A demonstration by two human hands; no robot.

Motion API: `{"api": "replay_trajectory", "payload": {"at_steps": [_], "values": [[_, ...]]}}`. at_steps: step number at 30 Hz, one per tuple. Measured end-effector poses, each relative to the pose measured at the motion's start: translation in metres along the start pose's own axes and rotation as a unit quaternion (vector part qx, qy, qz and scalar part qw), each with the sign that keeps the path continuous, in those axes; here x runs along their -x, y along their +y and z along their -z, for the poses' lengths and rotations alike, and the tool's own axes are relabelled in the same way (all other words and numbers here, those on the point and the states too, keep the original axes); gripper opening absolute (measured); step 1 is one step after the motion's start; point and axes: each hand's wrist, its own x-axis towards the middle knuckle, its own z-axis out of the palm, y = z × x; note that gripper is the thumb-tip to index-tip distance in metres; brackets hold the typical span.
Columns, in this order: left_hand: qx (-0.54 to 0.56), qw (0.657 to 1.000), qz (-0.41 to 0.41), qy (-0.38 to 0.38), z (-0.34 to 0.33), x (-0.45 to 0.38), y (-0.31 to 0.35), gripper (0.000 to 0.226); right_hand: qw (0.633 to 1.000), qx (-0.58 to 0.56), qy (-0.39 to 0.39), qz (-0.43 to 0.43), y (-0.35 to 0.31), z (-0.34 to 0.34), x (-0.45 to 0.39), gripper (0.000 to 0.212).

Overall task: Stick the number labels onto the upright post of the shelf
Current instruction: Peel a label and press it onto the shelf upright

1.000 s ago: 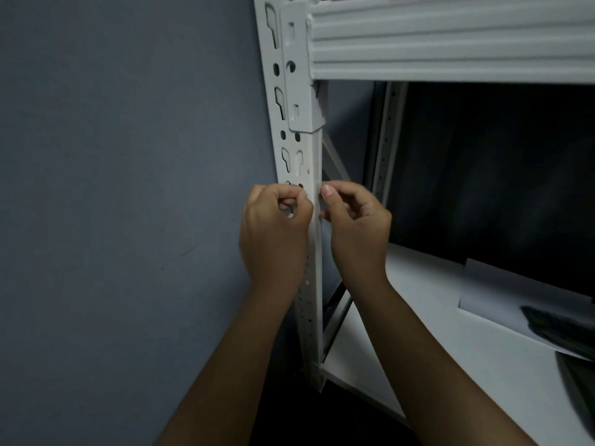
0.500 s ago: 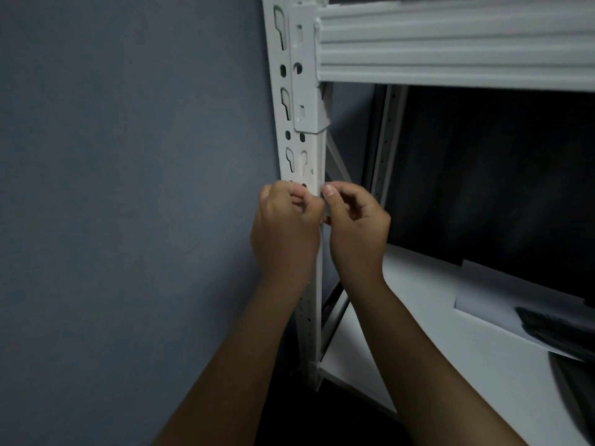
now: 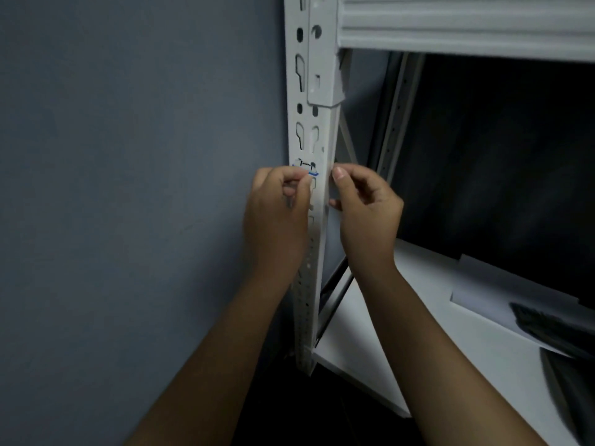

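Your left hand (image 3: 277,217) sits against the left side of the white perforated metal upright post (image 3: 317,140) of the shelf, fingers curled in and its grip pinched closed on the small white number label with a blue lower edge (image 3: 306,169). That label lies on the front face of the post, just above your left fingertips, over one of the keyhole slots; its printed marks are too small to read. Whether it is fully stuck down you cannot tell.

Your right hand (image 3: 363,207) is at the right edge of the same post, level with the left. Its thumb (image 3: 338,173) points up and touches the post's corner, and the other fingers are curled loosely inward. Whether that grip has anything in it cannot be told; a pale scrap seems to show under the fingers, but it is unclear.

Above your hands, the white ribbed metal crossbeam (image 3: 467,24) hooks into the post through a white bracket. Below right, the white lower shelf board (image 3: 418,317) carries a pale sheet of paper (image 3: 489,288) with a dark object (image 3: 553,326) lying on it. A grey-blue wall (image 3: 128,188) fills the left side.
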Motion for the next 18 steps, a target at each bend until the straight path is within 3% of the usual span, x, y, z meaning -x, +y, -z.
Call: {"api": "replay_trajectory", "payload": {"at_steps": [9, 18], "values": [[-0.140, 0.989, -0.055, 0.004, 0.0026, -0.0016, 0.0006, 0.015, 1.000, 0.014, -0.006, -0.007, -0.0003, 0.0009, -0.0005, 0.010], [-0.158, 0.985, -0.059, 0.027, -0.0037, -0.0005, 0.0060, 0.018, 1.000, 0.028, 0.003, 0.000, 0.0025, -0.0002, -0.0012, 0.012]]}}
